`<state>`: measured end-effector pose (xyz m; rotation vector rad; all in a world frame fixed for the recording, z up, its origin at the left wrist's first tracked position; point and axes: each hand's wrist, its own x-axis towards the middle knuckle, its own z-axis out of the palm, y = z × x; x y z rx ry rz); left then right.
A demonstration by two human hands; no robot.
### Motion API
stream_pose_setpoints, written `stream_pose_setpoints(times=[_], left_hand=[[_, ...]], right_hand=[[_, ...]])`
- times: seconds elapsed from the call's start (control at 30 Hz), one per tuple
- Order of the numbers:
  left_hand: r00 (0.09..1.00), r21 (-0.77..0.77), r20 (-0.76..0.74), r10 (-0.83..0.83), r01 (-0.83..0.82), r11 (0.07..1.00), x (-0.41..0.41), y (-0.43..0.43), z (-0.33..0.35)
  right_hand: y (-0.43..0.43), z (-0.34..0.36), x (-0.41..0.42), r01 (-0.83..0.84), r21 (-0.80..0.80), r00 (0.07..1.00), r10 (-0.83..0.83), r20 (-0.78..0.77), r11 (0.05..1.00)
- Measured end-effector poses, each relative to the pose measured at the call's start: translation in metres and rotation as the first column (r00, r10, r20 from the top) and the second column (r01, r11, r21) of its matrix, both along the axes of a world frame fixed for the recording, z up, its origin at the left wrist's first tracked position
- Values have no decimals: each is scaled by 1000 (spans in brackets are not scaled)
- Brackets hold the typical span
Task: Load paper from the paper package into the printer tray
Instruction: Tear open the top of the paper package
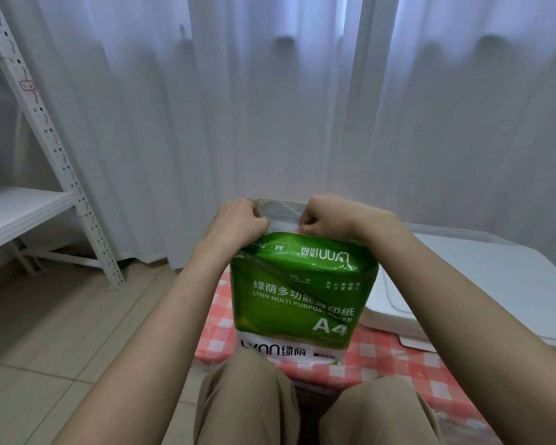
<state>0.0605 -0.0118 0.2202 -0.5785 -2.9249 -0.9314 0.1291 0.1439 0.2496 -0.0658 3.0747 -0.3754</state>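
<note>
A green and white A4 paper package (299,293) stands upright on a red-checked tablecloth (379,358), its lower end near my knees. My left hand (238,223) pinches the wrapper's top flap on the left. My right hand (328,216) pinches the same flap on the right. Between the two hands the silvery inside of the wrapper (278,208) shows, pulled apart. I cannot make out the sheets inside. A white printer (482,284) sits on the table just right of the package; its tray is not visible.
A white slotted-metal shelf (42,200) stands at the left on a tiled floor (61,332). White curtains (286,107) hang right behind the table. My knees in beige trousers (247,396) press against the table's front edge.
</note>
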Motion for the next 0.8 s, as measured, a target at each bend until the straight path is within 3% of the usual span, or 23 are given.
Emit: stream_pose_setpoints(times=[0.37,0.8], left_hand=[[998,-25,35,-47,48,999,9,-3,3],[995,1,63,-76,76,997,10,-7,5]], right_hand=[[10,-6,-5,60,-238,997,-47,58,969],[6,-5,-6,34,-165,998,-24,60,986]])
